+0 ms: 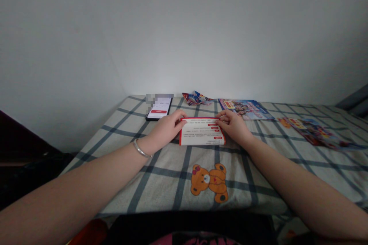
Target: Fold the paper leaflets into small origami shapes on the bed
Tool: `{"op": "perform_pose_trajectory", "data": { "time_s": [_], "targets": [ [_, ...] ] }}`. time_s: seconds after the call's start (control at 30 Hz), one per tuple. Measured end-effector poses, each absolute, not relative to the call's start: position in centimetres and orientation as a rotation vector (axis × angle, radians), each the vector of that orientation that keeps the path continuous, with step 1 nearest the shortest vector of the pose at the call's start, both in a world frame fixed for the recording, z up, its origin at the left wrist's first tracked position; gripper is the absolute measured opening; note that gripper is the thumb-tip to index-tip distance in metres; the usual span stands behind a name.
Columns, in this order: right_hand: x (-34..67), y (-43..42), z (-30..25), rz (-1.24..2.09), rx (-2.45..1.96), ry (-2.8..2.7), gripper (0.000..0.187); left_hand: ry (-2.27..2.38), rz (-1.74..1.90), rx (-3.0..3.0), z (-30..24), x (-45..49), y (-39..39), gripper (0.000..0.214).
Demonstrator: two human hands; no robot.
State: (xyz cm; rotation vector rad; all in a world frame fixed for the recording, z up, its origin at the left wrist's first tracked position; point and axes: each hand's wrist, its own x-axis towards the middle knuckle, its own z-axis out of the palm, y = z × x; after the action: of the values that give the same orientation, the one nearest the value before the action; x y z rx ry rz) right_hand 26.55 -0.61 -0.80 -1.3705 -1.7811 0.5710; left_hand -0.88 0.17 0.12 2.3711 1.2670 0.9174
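A white leaflet with a red border [202, 132] lies flat on a checked cloth with a bear print [184, 176]. My left hand [166, 128] pinches the leaflet's far left corner, with a silver bracelet on that wrist. My right hand [234, 124] pinches the far right corner, fingers curled on the edge. Both forearms reach in from the bottom of the view.
A phone with a lit screen [159, 108] lies behind my left hand. A crumpled colourful paper [197, 98] sits near the wall. Two printed colour leaflets [244, 109] [316, 133] lie to the right. A white wall stands close behind the cloth.
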Motion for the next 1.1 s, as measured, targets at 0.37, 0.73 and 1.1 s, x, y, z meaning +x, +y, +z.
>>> {"op": "perform_pose_trajectory", "data": {
  "time_s": [0.37, 0.73, 1.1],
  "targets": [
    [26.41, -0.76, -0.62, 0.554, -1.397, -1.765, 0.013, 1.299, 0.951, 2.314, 0.03, -0.88, 0.34, 0.017],
    [26.62, -0.16, -0.95, 0.538, -1.363, -1.786, 0.014, 1.301, 0.964, 2.375, 0.1, -0.75, 0.71, 0.01],
    [26.59, 0.0, -0.98, 0.517, -1.358, -1.796, 0.016, 1.3, 0.977, 2.377, -0.01, -0.82, 0.99, 0.012]
  ]
}}
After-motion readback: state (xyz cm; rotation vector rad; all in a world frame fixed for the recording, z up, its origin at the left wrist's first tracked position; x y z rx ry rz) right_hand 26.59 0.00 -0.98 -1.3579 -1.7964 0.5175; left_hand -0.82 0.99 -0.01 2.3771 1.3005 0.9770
